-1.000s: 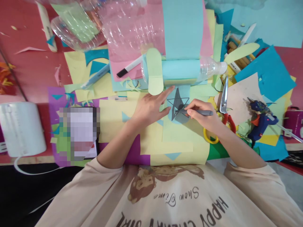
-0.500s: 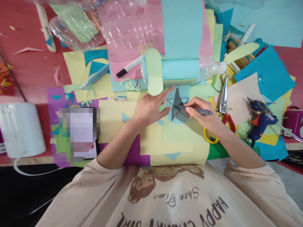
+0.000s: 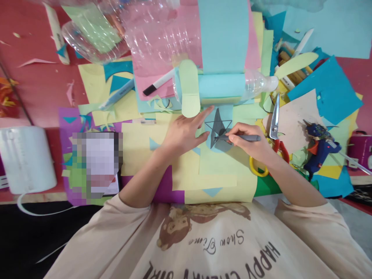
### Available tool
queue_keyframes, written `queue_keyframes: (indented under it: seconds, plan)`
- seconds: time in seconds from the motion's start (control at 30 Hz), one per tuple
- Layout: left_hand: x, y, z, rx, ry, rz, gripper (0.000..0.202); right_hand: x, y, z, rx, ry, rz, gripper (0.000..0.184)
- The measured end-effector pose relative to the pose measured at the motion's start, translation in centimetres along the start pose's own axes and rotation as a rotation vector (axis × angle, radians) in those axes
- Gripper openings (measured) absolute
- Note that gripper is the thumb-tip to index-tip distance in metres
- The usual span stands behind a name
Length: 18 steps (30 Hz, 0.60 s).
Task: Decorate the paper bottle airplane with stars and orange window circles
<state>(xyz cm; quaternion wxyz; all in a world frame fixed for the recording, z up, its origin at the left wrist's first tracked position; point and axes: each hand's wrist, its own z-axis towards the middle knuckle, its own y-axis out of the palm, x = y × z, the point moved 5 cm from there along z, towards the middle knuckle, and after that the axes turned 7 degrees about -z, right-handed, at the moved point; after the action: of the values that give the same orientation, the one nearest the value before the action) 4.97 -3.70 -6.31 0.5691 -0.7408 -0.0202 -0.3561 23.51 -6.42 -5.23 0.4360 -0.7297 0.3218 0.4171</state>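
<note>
So your left hand (image 3: 188,133) is spread loose, thumb well off the index finger, index tip at the top edge of the pale blue paper piece (image 3: 228,112) with a partly shaded dark star (image 3: 217,122) between your hands. Your right hand (image 3: 255,147) is pinching a slim dark-grey pen (image 3: 250,138), tip on that star, with red-and-yellow-handled metal scissors (image 3: 274,121) just beside it and a dark blue glue gun (image 3: 318,157) further right.

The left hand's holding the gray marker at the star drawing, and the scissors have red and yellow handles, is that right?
Not quite: the head view shows the right hand holding the gray marker at the star drawing, not the left hand. The scissors do have red and yellow handles.
</note>
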Motion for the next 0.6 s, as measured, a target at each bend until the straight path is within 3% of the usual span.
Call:
queue_keyframes:
  seconds: [0.17, 0.4, 0.6]
  plan:
    - [0.01, 0.01, -0.02, 0.006, 0.004, 0.0, 0.064, -0.02, -0.09, -0.05, 0.032, 0.006, 0.001, 0.017]
    - [0.1, -0.07, 0.01, -0.008, -0.008, 0.003, 0.064, -0.35, 0.24, -0.13, -0.062, 0.02, 0.013, 0.012]
    - [0.13, -0.1, 0.0, -0.008, -0.008, 0.001, 0.064, -0.03, -0.05, -0.03, 0.016, -0.002, 0.01, 0.015]
